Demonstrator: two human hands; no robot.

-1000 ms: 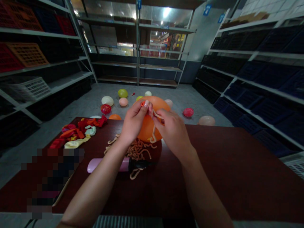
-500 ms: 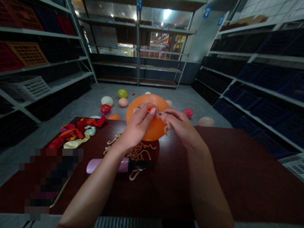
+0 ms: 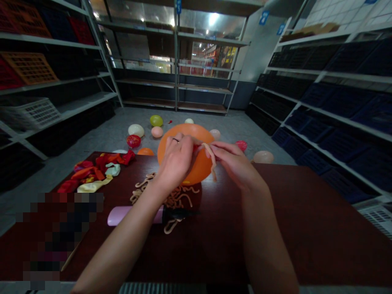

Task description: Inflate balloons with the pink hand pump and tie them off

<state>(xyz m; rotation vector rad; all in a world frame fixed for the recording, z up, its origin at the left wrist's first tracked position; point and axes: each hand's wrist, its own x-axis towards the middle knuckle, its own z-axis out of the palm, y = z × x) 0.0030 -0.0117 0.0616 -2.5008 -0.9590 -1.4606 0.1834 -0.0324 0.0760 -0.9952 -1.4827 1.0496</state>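
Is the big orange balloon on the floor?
No, the left hand holds the orange balloon up above the dark red table.

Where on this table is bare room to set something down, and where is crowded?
Bare: the dark red tabletop right of your right forearm. Crowded: deflated balloons at left, tan strands below the orange balloon, and a pink cylinder at centre.

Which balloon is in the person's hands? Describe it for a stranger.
Over the dark red table, the left hand presses on a big orange balloon. It is far larger than the small balloons on the floor behind.
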